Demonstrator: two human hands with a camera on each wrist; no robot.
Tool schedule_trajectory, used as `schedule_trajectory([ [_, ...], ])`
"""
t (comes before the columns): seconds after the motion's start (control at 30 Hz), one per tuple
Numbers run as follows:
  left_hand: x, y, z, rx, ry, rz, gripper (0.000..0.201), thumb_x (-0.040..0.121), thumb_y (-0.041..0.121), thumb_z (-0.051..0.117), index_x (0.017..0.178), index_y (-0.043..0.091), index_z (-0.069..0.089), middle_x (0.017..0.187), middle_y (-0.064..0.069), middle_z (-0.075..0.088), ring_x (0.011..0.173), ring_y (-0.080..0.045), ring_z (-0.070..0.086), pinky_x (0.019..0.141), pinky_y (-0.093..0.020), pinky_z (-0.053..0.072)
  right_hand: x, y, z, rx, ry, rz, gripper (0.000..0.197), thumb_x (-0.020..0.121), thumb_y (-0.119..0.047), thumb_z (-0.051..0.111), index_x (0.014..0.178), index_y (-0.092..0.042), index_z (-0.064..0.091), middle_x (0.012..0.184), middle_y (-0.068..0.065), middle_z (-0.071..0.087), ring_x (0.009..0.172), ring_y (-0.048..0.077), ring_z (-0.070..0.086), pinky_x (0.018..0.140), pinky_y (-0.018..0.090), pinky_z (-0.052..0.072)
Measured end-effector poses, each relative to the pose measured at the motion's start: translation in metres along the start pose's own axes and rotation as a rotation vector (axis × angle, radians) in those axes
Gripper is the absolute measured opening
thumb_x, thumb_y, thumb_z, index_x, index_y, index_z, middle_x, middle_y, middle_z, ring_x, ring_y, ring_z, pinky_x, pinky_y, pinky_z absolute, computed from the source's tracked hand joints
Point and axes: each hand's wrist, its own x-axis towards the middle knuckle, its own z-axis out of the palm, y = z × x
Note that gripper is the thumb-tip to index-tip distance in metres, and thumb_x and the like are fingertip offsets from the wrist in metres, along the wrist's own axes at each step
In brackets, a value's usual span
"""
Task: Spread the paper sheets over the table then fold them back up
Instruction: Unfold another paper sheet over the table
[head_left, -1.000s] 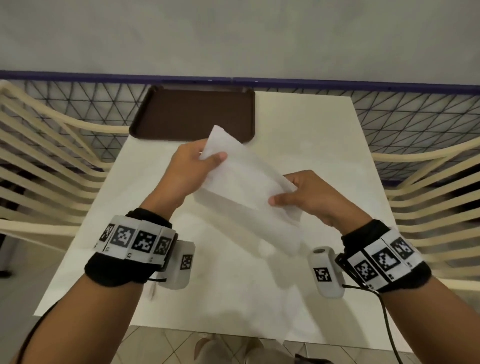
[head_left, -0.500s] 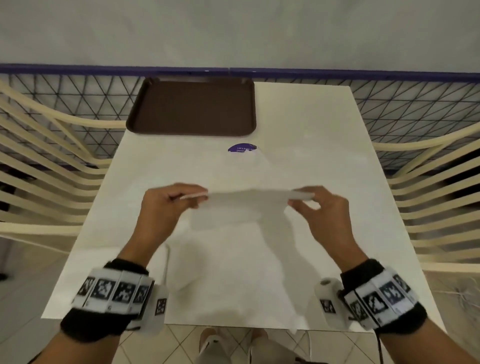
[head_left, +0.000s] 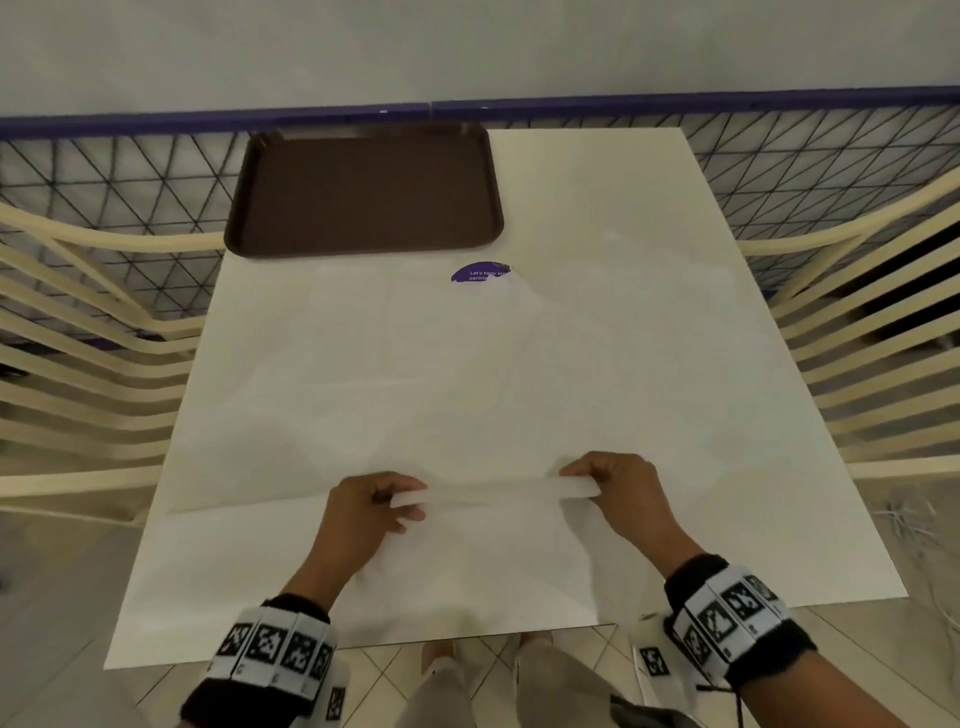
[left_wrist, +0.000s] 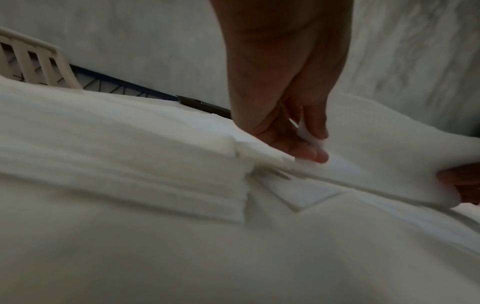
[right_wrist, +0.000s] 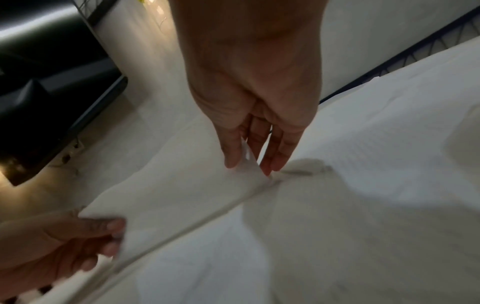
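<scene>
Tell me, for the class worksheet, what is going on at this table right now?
A person stands at a white table and handles a thin white paper sheet. The left hand and the right hand each pinch one end of the sheet's raised near edge, low over the tabletop. More white paper lies flat across the table beneath it. A brown tray sits at the far left corner, and a purple sticker shows just in front of it.

A pale wall (head_left: 467, 47) stands behind a dark blue rail (head_left: 675, 98) topped mesh fence (head_left: 104, 171). Cream slatted chairs (head_left: 78, 322) flank the white table (head_left: 779, 467) on both sides. The floor (head_left: 52, 597) is pale tile laid diagonally. Light is dim and even.
</scene>
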Motion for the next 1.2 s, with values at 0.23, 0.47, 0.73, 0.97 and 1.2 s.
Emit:
schedule_trajectory([
  [0.23,0.043,0.018,0.0,0.176,0.156,0.065,0.018,0.078,0.015,0.074,0.088,0.008,0.06,0.07,-0.005,0.063,0.041,0.001,0.055,0.051,-0.015,0.043,0.045,-0.019,0.004,-0.13,0.079,0.125,0.016,0.078,-0.013,0.072,0.076,-0.009,0.057,0.063,-0.001,0.051,0.066,0.019,0.049,0.056,0.02,0.034],
  [0.47,0.003,0.004,0.011,0.629,0.115,0.523,0.034,0.092,0.016,0.053,0.125,0.008,0.055,0.121,-0.008,0.059,0.106,-0.025,0.058,0.095,-0.03,0.043,0.015,-0.012,0.013,-0.372,0.237,-0.167,0.049,0.085,-0.023,0.058,0.131,-0.013,0.045,0.124,0.008,0.051,0.115,0.025,0.042,0.094,0.028,0.031],
  [0.73,0.003,-0.014,0.043,1.092,-0.461,0.489,0.083,0.068,0.067,-0.021,0.136,0.019,-0.026,0.144,0.001,-0.034,0.134,-0.016,-0.032,0.114,-0.027,-0.014,-0.009,-0.009,0.068,-0.802,-0.492,-0.393,0.086,0.075,-0.064,-0.013,0.147,-0.016,-0.008,0.147,-0.006,-0.023,0.139,0.015,-0.021,0.112,0.03,-0.014],
  [0.97,-0.005,-0.024,0.0,1.23,-0.467,0.332,0.107,0.047,0.07,-0.045,0.136,0.015,-0.027,0.144,-0.003,-0.036,0.136,-0.02,-0.028,0.108,-0.028,-0.016,-0.018,0.012,0.022,-0.937,-0.468,-0.253,0.085,0.066,-0.068,-0.031,0.137,-0.022,-0.024,0.146,-0.006,-0.03,0.137,0.01,-0.025,0.113,0.034,-0.014],
  [1.2,0.019,0.034,0.01,1.414,-0.239,0.37,0.044,0.101,0.036,0.027,0.136,0.013,0.041,0.144,-0.007,0.041,0.128,-0.022,0.043,0.108,-0.031,0.025,-0.017,0.007,0.018,-0.919,-0.449,-0.2,0.1,0.066,-0.07,-0.03,0.148,-0.017,-0.008,0.146,-0.007,-0.026,0.139,0.009,-0.019,0.11,0.031,-0.012],
])
